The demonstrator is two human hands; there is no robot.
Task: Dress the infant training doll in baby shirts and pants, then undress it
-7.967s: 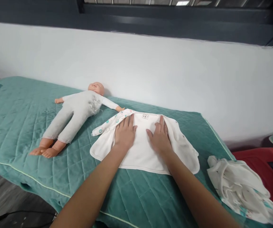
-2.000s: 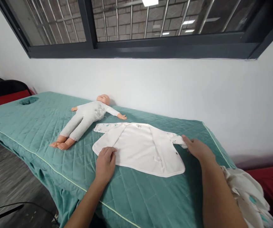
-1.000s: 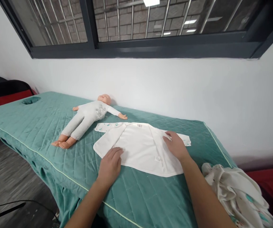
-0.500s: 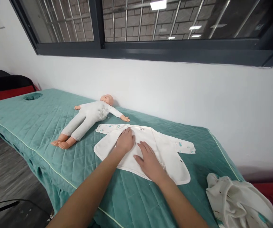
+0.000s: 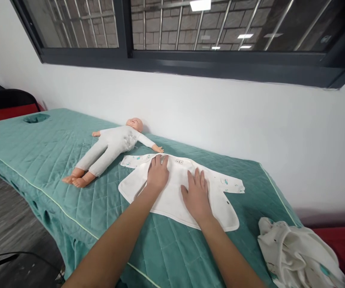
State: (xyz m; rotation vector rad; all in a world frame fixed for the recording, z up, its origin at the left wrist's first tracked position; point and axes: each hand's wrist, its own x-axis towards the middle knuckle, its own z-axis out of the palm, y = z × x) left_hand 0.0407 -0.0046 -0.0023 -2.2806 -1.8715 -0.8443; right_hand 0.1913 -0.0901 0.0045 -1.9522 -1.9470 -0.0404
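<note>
A white baby shirt (image 5: pixel 176 191) with small teal prints on its sleeves lies spread flat on the green quilted table cover (image 5: pixel 49 156). My left hand (image 5: pixel 158 173) rests flat on the shirt near its collar, fingers stretched out. My right hand (image 5: pixel 197 195) lies flat on the shirt's middle, fingers apart. Neither hand holds anything. A baby doll (image 5: pixel 112 146) in a pale suit lies on its back to the left of the shirt, one arm reaching toward the shirt's left sleeve.
A crumpled heap of white printed cloth (image 5: pixel 295 252) sits at the table's right end. The white wall runs behind the table under a barred window. A dark chair with a red seat (image 5: pixel 7 108) stands at far left. The table's front edge drops to a grey floor.
My right hand came in from the shirt's right sleeve to its middle, then slid up. My left hand moved from the lower left hem to the collar.
</note>
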